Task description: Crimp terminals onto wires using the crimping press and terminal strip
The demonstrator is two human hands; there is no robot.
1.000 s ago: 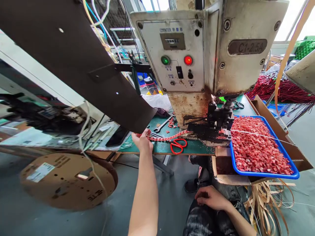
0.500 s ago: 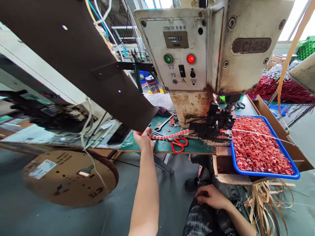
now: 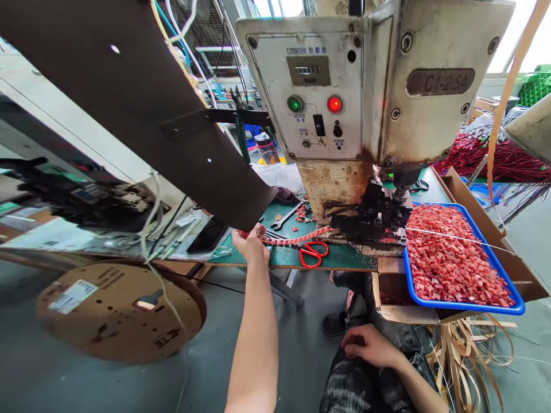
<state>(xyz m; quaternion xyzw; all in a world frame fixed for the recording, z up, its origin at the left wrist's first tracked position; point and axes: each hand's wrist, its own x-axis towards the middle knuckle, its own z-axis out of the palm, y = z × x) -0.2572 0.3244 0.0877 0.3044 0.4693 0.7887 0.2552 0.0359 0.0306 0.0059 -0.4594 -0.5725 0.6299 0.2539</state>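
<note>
Now the left hand (image 3: 249,245) pinches the red terminal strip (image 3: 297,237), with red scissors (image 3: 313,254) just right of it. The right hand (image 3: 372,346) rests loosely curled on the person's lap, gripping nothing.

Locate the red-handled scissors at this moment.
In the head view, the red-handled scissors lie on the green mat just below the red terminal strip, right of the left hand.

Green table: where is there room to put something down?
Bare green table shows right of the red scissors, along the front edge below the machine. It is crowded around the left hand, red strip and wrench. The blue tray is full.
</note>
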